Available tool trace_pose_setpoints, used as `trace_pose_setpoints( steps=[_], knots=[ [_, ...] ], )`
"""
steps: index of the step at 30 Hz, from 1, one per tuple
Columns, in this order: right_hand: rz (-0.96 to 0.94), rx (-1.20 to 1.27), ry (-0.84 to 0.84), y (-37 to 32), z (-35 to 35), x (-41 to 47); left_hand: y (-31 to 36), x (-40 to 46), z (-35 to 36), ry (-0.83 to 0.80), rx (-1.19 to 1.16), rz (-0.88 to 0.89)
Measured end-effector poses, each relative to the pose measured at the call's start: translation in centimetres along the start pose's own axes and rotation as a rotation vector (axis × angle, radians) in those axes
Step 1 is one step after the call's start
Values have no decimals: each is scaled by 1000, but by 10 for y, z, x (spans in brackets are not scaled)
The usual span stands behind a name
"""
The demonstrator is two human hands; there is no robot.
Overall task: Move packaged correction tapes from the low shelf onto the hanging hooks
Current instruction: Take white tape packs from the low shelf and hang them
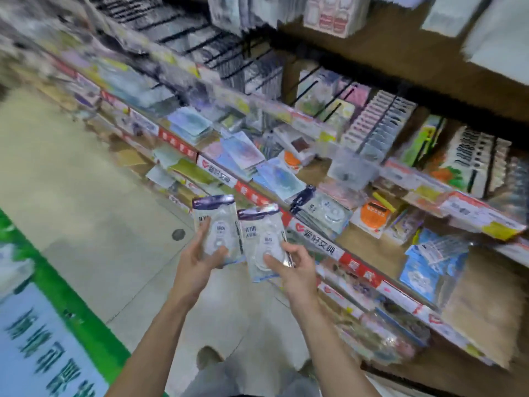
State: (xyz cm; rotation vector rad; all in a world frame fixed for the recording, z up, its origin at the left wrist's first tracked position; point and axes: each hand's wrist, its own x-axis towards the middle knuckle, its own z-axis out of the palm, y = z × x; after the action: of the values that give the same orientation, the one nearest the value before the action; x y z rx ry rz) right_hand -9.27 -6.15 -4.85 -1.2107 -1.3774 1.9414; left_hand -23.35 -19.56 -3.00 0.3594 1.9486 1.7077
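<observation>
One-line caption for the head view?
Left hand and right hand each hold a packaged correction tape beside stocked shelves.

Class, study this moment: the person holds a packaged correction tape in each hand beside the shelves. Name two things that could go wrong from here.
1. Each pack, the left pack and the right pack, is gripped only near its lower end by the left hand and right hand, so one might slip and fall.
2. With both hands full, threading a pack onto the black hooks may be awkward.
</observation>
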Motion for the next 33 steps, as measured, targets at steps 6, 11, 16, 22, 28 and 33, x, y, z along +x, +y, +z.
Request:
trace_pose_setpoints(
  steps=[6,11,16,22,28,33],
  knots=[
    [-126,-17,-131,-6,152,-14,23,20,-141,148,-61,113],
    [-190,-35,-296,-20,260,-33,47,18,-234,318,-160,156],
    [-263,-30,-375,-40,347,-48,63,34,-303,471,-266,228],
    [-296,-4,-417,-47,435,-53,88,62,-367,611,-277,313],
    [-292,1,-469,-50,552,-26,105,117,-457,740,-291,347],
    [-282,55,-478,-61,652,9,131,185,-532,779,-203,362]
  ],
)
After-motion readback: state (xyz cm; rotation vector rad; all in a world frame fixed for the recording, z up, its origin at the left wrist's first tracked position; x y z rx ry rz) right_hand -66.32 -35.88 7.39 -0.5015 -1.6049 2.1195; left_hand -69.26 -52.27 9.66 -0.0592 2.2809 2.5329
